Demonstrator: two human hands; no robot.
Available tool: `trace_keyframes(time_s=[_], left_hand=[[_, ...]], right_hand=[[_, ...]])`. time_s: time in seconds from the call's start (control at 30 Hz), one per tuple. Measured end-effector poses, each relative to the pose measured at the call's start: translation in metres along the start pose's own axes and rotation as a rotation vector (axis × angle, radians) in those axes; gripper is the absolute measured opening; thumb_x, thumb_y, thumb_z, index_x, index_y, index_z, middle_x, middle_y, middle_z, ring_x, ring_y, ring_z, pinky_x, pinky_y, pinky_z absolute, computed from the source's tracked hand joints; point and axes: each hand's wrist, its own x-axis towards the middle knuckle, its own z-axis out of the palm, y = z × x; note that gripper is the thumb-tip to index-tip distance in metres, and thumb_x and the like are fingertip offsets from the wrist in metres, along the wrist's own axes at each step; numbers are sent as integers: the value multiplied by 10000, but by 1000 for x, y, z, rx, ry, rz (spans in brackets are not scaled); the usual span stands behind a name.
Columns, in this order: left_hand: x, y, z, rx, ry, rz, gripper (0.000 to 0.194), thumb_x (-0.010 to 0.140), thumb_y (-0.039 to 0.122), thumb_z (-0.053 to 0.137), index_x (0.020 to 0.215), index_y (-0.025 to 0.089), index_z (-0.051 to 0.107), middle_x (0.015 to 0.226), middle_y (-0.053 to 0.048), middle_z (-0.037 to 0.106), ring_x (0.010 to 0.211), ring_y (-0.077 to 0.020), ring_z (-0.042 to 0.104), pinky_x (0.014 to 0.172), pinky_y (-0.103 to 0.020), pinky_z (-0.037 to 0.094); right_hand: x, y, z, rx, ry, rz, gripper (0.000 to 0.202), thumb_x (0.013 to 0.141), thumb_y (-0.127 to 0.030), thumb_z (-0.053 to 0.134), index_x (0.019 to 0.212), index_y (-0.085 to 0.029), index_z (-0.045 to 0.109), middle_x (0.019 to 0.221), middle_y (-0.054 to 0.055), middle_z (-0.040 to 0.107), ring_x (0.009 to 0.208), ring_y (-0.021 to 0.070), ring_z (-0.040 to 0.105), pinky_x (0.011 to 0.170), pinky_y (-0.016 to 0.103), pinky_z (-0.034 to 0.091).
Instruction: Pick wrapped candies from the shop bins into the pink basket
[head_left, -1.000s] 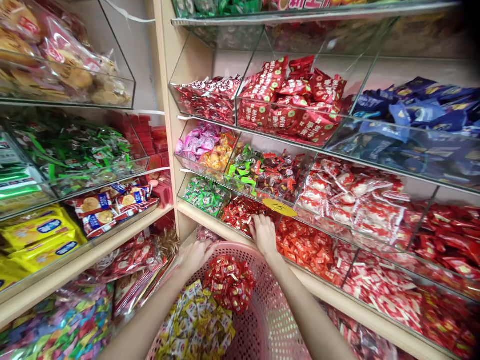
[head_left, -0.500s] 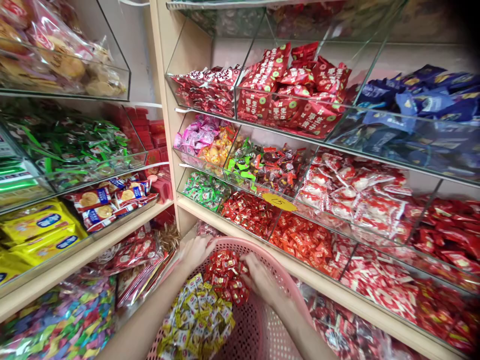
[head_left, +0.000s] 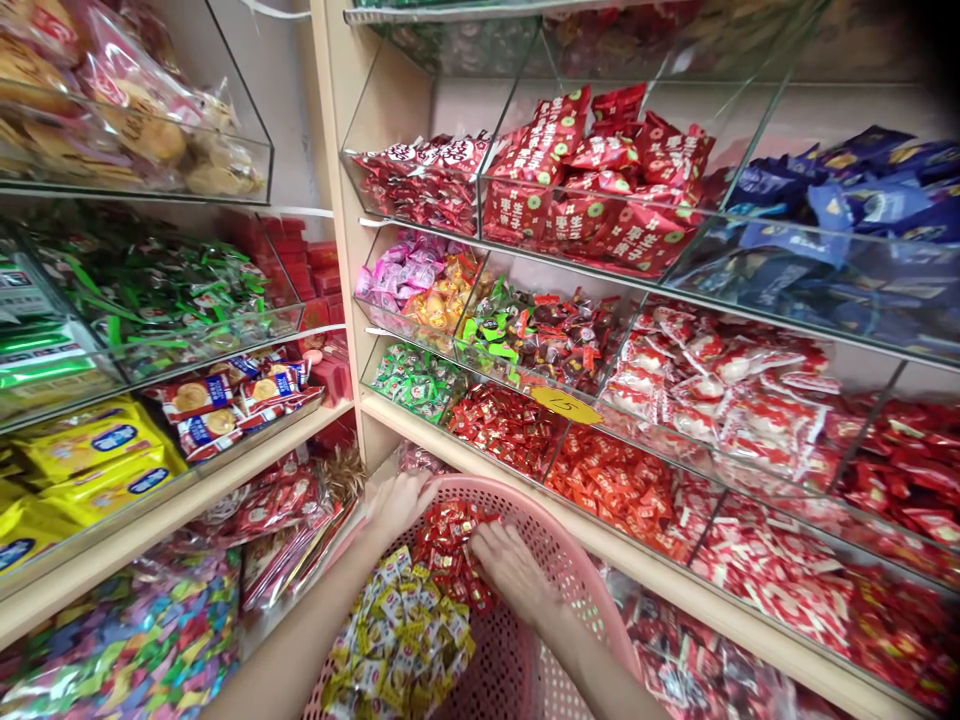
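Note:
A pink perforated plastic basket [head_left: 589,580] stands below the shelf corner. My left hand [head_left: 397,508] grips its far left rim, fingers hooked over the edge. Inside, red-wrapped candies [head_left: 446,535] lie in a small heap against the far wall. My right hand [head_left: 510,565] reaches into the basket, its bent fingers closed over the right side of this heap; the fingertips are partly hidden among the wrappers. A larger heap of yellow and white wrapped candies [head_left: 405,640] covers the near left part of the basket.
A wooden shelf edge [head_left: 465,445] runs just behind the basket, with glass bins of red candies [head_left: 619,485] above. On the left, another shelf holds yellow packs [head_left: 94,450]. Bags of colourful candies [head_left: 142,640] lie below it. A yellow price tag [head_left: 566,404] hangs in front.
My right hand has shifted slightly left over the red candies, its fingers now flatter on the heap. My left hand stays on the rim. The view has moved slightly.

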Motion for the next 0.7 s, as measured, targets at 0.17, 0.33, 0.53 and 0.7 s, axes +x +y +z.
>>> trace_keyframes(time_s=[0.17,0.33,0.53,0.7], left_hand=[[0,1,-1,13,6,13,506,880,534,206,973,227,597,924,-79,662,876,-203,613,778,-305,421],[1,0,1,16,17,27,508,880,537,202,997,226,586,945,-80,658,880,-203,612,774,-301,421],[1,-1,2,-12,9,18,497,881,525,213,974,238,608,895,-67,666,857,-198,616,760,-288,420],[2,-5,0,-85,2,28,478,884,512,235,1002,254,620,926,-56,668,901,-185,607,787,-271,415]], right_hand=[[1,0,0,-5,-17,45,158,826,-156,483,975,-207,494,997,52,577,950,201,514,824,355,410],[2,-1,-6,-5,-10,79,215,788,-176,551,992,-200,487,1016,66,568,962,214,514,819,362,412],[2,0,-14,70,-1,71,168,782,-272,583,911,-219,490,944,35,556,877,193,522,756,328,418],[28,17,-49,179,142,110,179,854,-379,470,897,-206,490,862,31,550,819,179,510,730,301,397]])
